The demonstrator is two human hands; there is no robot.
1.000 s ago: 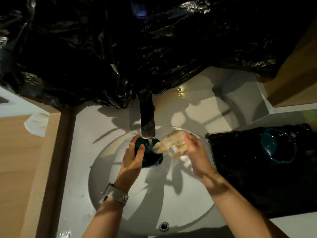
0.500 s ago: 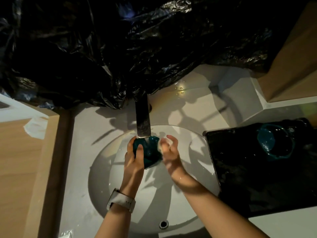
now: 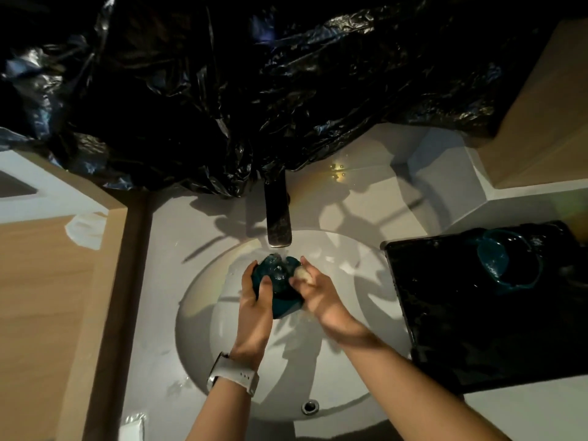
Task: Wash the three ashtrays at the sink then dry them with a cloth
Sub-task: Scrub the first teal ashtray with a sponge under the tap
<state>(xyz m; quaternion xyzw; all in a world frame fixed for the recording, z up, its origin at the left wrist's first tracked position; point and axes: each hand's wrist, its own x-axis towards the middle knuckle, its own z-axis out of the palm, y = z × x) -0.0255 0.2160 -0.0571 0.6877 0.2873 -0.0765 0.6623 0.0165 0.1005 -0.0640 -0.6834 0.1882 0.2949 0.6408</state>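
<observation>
Under the faucet [image 3: 279, 218] our left hand [image 3: 254, 300] grips a teal ashtray [image 3: 281, 288]; right hand [image 3: 313, 289] fingers pinch a sponge [image 3: 300, 272], scrubbing; drying remains.

Both forearms reach up from the lower edge to mid-frame; the left hand [image 3: 254, 300], a pale band on its wrist, curls its fingers in a grip, and the right hand [image 3: 315, 289] pinches something pale

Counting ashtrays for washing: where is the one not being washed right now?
The second teal ashtray sits on the black tray right of the sink basin.
</observation>
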